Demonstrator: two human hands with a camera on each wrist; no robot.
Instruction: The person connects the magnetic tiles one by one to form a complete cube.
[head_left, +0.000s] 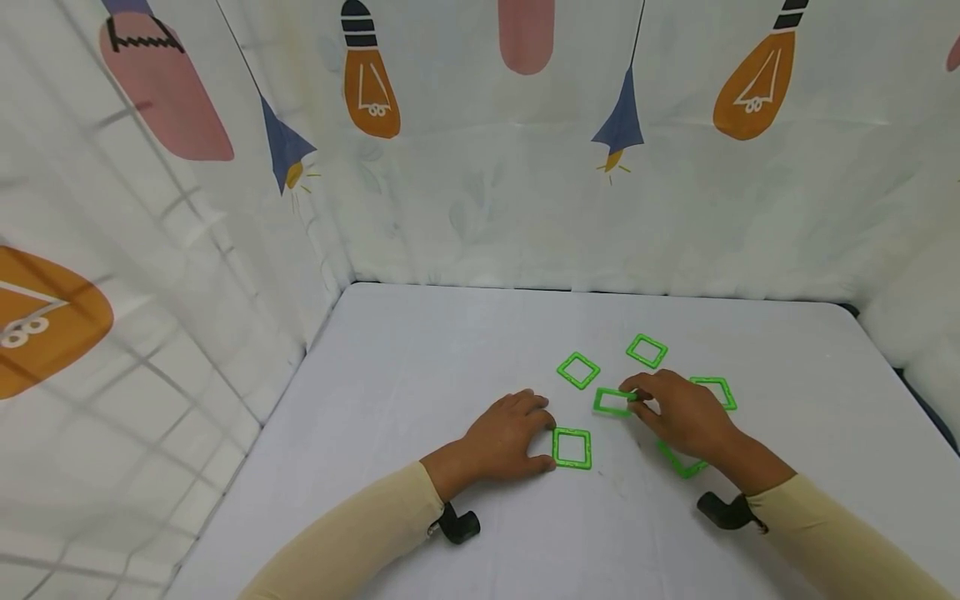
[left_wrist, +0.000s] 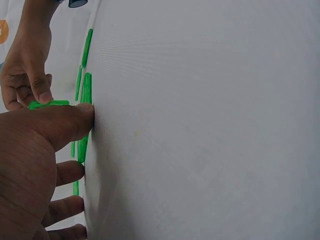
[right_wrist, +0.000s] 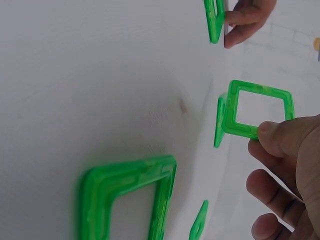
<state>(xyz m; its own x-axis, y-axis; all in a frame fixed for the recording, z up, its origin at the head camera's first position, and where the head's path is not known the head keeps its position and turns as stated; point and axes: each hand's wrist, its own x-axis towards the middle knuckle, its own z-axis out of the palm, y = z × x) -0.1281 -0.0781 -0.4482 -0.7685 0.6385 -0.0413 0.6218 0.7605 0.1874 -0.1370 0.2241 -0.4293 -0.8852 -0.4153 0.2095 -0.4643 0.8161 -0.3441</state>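
Observation:
My left hand (head_left: 510,437) holds a green open-framed square tile (head_left: 573,465) by its left side, with thumb and index finger at its corners. That tile lies on the white-covered table; in the left wrist view the thumb overlaps its edge (left_wrist: 87,82). My right hand (head_left: 690,417) pinches another green square tile (right_wrist: 230,110) by one side between thumb and fingertips. This held tile is tilted up above the table, beyond the left hand's tile and slightly to its right. The right hand's other fingers curl loosely below it.
More green square tiles lie flat: one (head_left: 581,386) behind the held tile, one (head_left: 654,365) farther back, one (head_left: 727,396) partly behind the right hand, and one (head_left: 686,472) under the right wrist. A printed white curtain (head_left: 480,217) surrounds the table (head_left: 420,358).

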